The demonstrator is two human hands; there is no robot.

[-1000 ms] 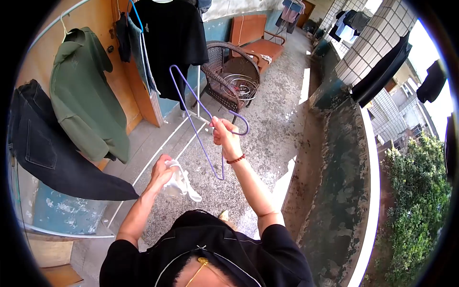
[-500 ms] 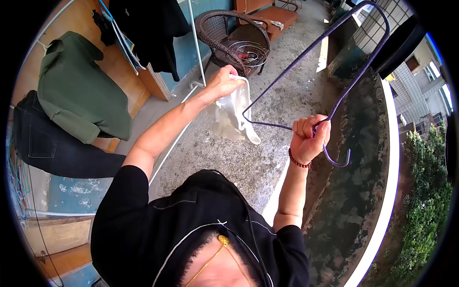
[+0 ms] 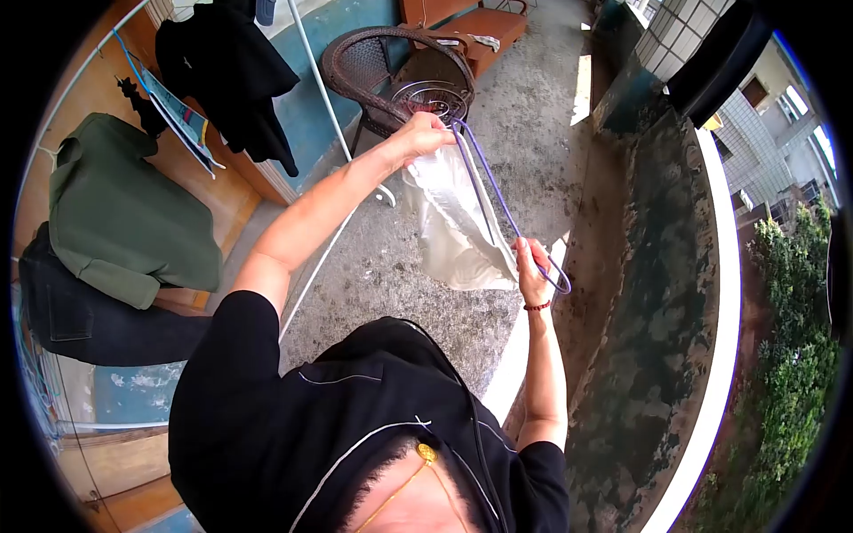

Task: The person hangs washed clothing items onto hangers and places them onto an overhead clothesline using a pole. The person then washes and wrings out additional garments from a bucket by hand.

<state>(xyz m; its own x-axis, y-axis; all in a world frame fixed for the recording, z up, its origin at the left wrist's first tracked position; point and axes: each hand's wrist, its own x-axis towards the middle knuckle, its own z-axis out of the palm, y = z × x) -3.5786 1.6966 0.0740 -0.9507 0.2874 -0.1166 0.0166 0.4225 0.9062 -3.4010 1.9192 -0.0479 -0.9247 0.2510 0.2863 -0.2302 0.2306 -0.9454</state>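
Note:
My left hand (image 3: 424, 138) is closed on one upper corner of a thin white garment (image 3: 458, 235), which hangs down in front of me. Its exact kind I cannot make out. My right hand (image 3: 533, 271) grips a purple wire clothes hanger (image 3: 499, 191) near the hook end. The hanger slants along the garment's upper edge, with its far end beside my left fingers. The garment's other upper corner reaches my right hand; whether those fingers also pinch it I cannot tell.
A wicker chair (image 3: 373, 75) holding round wire racks stands ahead, with a brown bench (image 3: 480, 44) behind it. On the left hang a green shirt (image 3: 133, 213), dark jeans (image 3: 98, 311) and black clothing (image 3: 227, 80). A low wall (image 3: 657, 293) runs along the right.
The hanger has swung down and left from its raised position to the garment's upper edge. My right hand has moved left and slightly down. The garment is now stretched out between both hands.

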